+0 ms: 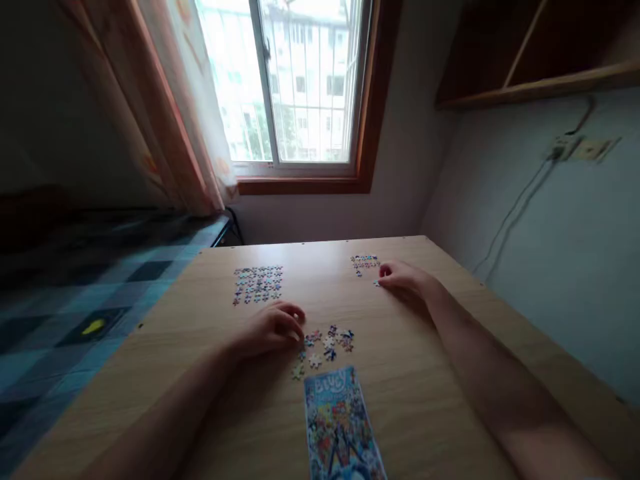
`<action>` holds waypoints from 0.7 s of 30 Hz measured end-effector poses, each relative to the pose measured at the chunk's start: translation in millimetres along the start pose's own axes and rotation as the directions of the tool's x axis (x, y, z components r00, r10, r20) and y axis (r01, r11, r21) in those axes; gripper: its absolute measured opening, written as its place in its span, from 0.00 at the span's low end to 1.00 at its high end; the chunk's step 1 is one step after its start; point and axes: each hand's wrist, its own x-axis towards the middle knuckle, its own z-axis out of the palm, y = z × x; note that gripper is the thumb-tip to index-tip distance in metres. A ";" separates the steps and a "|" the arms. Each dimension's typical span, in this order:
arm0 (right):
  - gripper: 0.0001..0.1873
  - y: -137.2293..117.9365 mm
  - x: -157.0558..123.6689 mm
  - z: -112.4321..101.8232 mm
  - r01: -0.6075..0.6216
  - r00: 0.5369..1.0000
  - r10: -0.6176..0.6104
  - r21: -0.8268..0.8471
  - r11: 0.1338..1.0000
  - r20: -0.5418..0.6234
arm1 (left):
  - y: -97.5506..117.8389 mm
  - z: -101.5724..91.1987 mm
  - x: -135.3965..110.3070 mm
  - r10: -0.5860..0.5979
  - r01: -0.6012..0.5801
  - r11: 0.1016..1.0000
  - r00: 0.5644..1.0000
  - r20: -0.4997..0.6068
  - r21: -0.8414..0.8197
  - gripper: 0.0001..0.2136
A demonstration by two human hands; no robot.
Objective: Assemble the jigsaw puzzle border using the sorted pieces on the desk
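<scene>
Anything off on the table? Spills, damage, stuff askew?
Nothing stands out. Small colourful jigsaw pieces sit flat on the light wooden table in three groups: gridded patch far left, small cluster by the right hand, loose scatter by the left hand. The colourful printed picture sheet looks intact.

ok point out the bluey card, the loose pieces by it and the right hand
card (343, 427): head view, middle of its printed face
loose pieces (329, 342): head view, a piece in the middle of the cluster
right hand (403, 277): head view, back of the hand
</scene>
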 end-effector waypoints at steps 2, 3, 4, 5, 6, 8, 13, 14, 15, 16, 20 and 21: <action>0.10 -2.2 4.6 6.9 -0.008 0.998 0.008 -0.006 1.000 -0.067 | -1.3 1.9 0.7 0.006 -0.006 1.000 1.000 -0.016 0.000 0.05; 0.11 -3.6 6.6 10.3 -0.010 0.995 0.009 -0.008 1.000 -0.098 | -1.8 2.5 0.9 0.006 -0.006 1.000 1.000 -0.021 0.001 0.05; 0.11 -5.2 8.2 13.5 -0.010 0.992 0.008 -0.011 1.000 -0.127 | -2.2 2.9 0.9 0.005 -0.005 1.000 1.000 -0.024 0.002 0.05; 0.12 -6.9 9.3 16.5 -0.009 0.987 0.006 -0.016 1.000 -0.160 | -2.5 3.1 0.8 0.001 -0.001 1.000 1.000 -0.026 0.004 0.06; 0.12 -8.6 10.0 19.0 -0.005 0.982 0.001 -0.019 1.000 -0.187 | -2.6 3.1 0.6 -0.006 0.006 1.000 1.000 -0.025 0.006 0.06; 0.13 -11.1 9.9 21.9 0.012 0.975 -0.016 -0.020 1.000 -0.220 | -2.6 2.8 0.0 -0.022 0.022 1.000 1.000 -0.021 0.010 0.06; 0.14 -9.3 5.4 20.1 0.055 0.975 -0.057 -0.019 0.998 -0.213 | -1.1 2.5 -0.4 -0.041 0.042 0.999 0.999 -0.020 0.010 0.06; 0.13 -8.3 4.7 19.7 0.056 0.977 -0.060 -0.027 0.998 -0.205 | -0.5 2.5 -0.3 -0.043 0.043 0.999 0.999 -0.021 0.010 0.06; 0.13 -7.5 4.4 19.8 0.055 0.978 -0.062 -0.037 0.998 -0.198 | 0.1 2.5 -0.1 -0.044 0.045 0.999 0.999 -0.019 0.010 0.06; 0.13 -7.1 4.4 20.4 0.053 0.979 -0.062 -0.048 0.997 -0.194 | 0.7 2.6 0.0 -0.046 0.046 0.999 0.999 -0.017 0.012 0.06; 0.12 -9.2 7.0 26.4 0.041 0.975 -0.060 -0.096 0.995 -0.214 | 3.7 2.4 0.0 -0.051 0.051 0.998 0.999 -0.013 0.020 0.06; 0.12 -10.3 7.9 28.2 0.038 0.973 -0.061 -0.107 0.994 -0.224 | 4.5 2.4 -0.1 -0.054 0.055 0.998 0.998 -0.015 0.022 0.06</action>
